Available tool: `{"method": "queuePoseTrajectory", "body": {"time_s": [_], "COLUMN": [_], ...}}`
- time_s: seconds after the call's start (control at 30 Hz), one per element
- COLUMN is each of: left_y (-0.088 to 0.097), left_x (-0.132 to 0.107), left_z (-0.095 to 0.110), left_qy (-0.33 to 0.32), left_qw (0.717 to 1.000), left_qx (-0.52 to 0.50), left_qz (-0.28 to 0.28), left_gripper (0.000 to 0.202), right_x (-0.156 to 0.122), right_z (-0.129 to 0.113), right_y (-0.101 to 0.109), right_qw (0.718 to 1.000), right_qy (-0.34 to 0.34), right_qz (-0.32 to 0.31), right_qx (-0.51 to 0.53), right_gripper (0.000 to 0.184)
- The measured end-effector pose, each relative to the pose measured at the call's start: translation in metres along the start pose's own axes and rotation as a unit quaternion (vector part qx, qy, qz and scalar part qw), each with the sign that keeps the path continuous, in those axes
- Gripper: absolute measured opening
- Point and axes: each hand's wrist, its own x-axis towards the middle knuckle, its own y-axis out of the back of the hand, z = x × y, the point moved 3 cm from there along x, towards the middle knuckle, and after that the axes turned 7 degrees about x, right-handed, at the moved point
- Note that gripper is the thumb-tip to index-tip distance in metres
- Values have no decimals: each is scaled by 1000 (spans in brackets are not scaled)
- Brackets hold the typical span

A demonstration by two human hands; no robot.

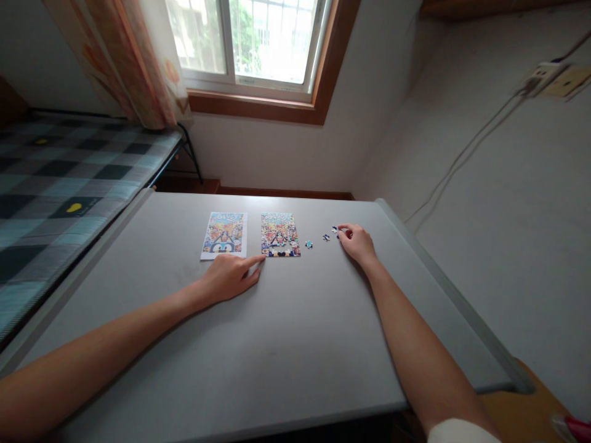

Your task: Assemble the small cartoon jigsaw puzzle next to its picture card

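A jigsaw puzzle (280, 229) lies flat mid-table, mostly assembled, with a gap of bare table in its lower part. At its lower left corner rests the outstretched index finger of my left hand (231, 275), thumb apart and nothing held. Under that hand's far side is a printed reference picture (226, 227) with a blue penguin-like figure. My right hand (357, 242) is at the right, thumb and index finger pinched on a small white-and-dark puzzle piece (334, 229). Loose nearby are a dark-and-white piece (326, 237) and a turquoise piece (309, 244).
The grey table (272, 351) has raised edges at left and right. A bed with a checked cover (92, 160) stands to the left. Behind the table are a window (272, 43) and a curtain (124, 55). A cable (462, 154) runs down the right wall from a socket (551, 79).
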Motion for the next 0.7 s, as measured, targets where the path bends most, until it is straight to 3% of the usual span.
{"method": "queuePoseTrajectory", "body": {"time_s": [0.27, 0.5, 0.7], "left_y": [-1, -1, -4], "left_x": [0, -1, -1], "left_z": [-1, -1, -1], "left_qy": [0, -4, -6], "left_qw": [1000, 1000, 1000], "left_qx": [1, 5, 12], "left_qz": [-1, 0, 4], "left_gripper": [37, 36, 37], "right_x": [6, 0, -3], "right_z": [2, -5, -12], "right_y": [16, 17, 16], "right_qw": [998, 993, 990], "right_qy": [-18, -84, -78], "right_qz": [47, -68, -108], "right_qx": [45, -38, -54], "right_gripper": [31, 26, 22]}}
